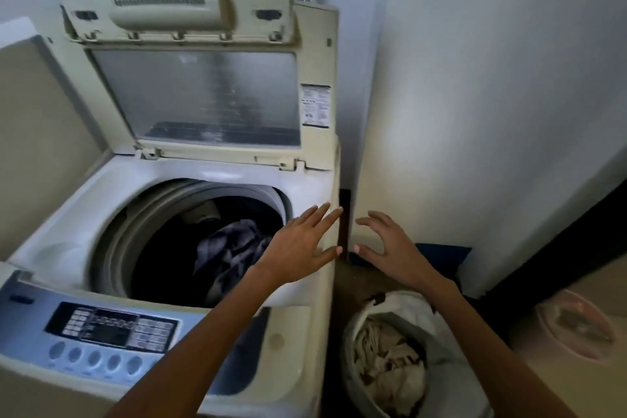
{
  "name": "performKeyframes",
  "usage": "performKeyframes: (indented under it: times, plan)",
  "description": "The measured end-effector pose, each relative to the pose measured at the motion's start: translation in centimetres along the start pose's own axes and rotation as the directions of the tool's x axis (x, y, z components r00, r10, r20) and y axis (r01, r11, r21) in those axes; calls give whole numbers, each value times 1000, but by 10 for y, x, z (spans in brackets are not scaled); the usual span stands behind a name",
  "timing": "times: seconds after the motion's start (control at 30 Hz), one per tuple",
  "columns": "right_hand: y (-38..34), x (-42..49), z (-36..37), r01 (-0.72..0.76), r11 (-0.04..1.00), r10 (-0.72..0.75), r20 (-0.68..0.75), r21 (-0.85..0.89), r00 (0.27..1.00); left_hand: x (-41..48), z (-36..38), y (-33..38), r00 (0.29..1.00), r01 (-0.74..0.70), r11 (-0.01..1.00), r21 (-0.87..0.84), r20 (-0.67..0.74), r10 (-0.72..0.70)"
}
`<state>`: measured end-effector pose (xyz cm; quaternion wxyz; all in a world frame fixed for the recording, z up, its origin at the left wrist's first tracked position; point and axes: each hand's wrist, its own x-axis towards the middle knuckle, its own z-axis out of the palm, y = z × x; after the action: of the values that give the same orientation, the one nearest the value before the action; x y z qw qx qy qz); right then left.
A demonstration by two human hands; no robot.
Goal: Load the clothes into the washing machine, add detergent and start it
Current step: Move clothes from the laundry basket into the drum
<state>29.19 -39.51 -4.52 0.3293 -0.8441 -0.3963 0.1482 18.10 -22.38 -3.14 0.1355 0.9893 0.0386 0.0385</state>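
Laundry corner (pixel 475 78): washer (pixel 101 187) lid (pixel 210 95) up, clothes (pixel 230 251) inside; L hand (pixel 298 244), R hand (pixel 395 249) fingers (pixel 319 214) spread, empty.

fig. 1. the person's arms, head view. left hand (pixel 298 244) and right hand (pixel 390 248): bare, each with long, slender fingers (pixel 320 214); thumbnails (pixel 357 249) short and pale. left forearm (pixel 203 343) and right forearm (pixel 492 349): bare along their whole visible length, lean, narrowing toward the wrist.

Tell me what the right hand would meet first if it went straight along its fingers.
Likely the right edge of the washing machine, near the left hand; the right hand points left toward it. Depth is unclear.
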Motion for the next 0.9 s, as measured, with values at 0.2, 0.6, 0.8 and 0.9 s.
performKeyframes:
  times: [0.2, 0.6, 0.8, 0.9]
  plan:
    - [87, -47, -37, -113, 993, 112, 56, 31, 992, 29, 43, 81, 1000, -13, 998, -69, 19, 14]
    - [229, -109, 32, -424, 904, 427, 213, -65, 879, 38, 216, 119, 947, 91, 977, -193, 322, -25]
    - [311, -136, 107, -495, 861, 503, 328, -114, 800, 32, 345, 83, 884, 141, 978, -157, 464, -53]
    - [354, -143, 145, -545, 832, 542, 355, -102, 762, 29, 415, 65, 835, 166, 982, -91, 543, -91]
